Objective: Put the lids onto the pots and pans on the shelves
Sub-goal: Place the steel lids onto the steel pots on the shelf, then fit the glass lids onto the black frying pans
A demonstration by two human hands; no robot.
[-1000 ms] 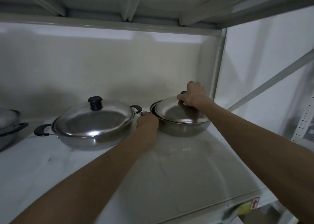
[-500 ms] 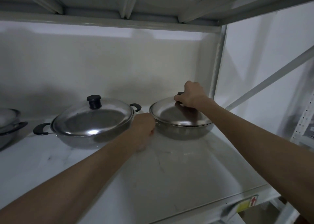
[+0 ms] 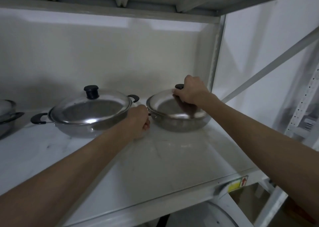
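Two steel pans stand on a white shelf [image 3: 172, 166]. The left pan [image 3: 77, 128] wears a steel lid [image 3: 89, 109] with a black knob and has black side handles. On the right pan [image 3: 181, 125] lies a second steel lid [image 3: 165, 107], flat on the rim. My right hand [image 3: 189, 92] is closed around that lid's black knob [image 3: 179, 86]. My left hand [image 3: 139, 121] is closed on the right pan's near handle, between the two pans; the handle is mostly hidden.
A third pot [image 3: 6, 116] shows partly at the far left edge. An upright post [image 3: 215, 54] and a diagonal brace [image 3: 269, 61] bound the shelf on the right. Another shelf [image 3: 103, 9] runs overhead. A white round object [image 3: 207, 216] lies below.
The right lid went from tilted and offset to lying flat on the right pan. My left hand shifted slightly along the pan's handle. The view moved a little closer.
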